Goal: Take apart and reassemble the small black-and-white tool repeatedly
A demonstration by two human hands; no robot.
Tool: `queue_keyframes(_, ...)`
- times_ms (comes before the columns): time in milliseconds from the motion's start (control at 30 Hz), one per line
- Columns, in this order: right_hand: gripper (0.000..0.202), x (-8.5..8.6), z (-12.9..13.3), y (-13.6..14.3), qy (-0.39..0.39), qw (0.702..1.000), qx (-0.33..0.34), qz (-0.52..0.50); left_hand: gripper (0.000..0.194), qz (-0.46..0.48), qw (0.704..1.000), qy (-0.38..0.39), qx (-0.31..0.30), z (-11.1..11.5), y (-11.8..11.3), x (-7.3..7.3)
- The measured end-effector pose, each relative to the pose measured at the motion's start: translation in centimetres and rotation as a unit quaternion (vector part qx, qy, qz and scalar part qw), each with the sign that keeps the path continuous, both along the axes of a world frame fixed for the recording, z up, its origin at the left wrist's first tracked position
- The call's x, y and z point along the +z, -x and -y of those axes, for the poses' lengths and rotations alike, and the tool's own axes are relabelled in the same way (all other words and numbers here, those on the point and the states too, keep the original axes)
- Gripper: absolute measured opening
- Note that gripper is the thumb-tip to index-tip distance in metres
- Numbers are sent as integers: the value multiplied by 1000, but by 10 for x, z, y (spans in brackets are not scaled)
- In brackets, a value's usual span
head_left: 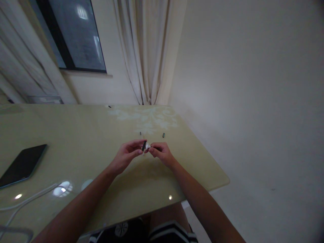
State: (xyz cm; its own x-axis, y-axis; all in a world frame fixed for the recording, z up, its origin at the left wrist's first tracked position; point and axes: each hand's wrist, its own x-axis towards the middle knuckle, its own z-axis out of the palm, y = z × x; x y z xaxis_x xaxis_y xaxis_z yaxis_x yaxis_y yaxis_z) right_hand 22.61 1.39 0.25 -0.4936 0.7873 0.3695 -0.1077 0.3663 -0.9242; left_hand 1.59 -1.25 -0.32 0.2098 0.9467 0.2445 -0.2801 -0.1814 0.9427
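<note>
Currently, the left hand (128, 152) is clamped, thumb against fingers, on the black part of a small black-and-silver object (144, 145); the right hand (162, 153) pinches its silver side; these opposed grips presumably steady so small a part; the object sits between both hands, above the tabletop (96, 131); a small dark piece (163, 135) lies just beyond, probably for easy reach; the table's right edge limits rightward room; leftward, broad working room extends toward the tablet (24, 165).
</note>
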Motion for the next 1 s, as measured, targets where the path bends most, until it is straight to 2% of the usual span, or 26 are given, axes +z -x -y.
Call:
queue_keyframes(733, 51, 2, 3, 0, 1, 1000, -5, 2, 45, 39, 999, 8, -36, -2, 2, -8)
queue_keyframes(1000, 54, -1, 2, -1, 20, 999, -24, -30, 47, 48, 998, 23, -38, 3, -1, 1)
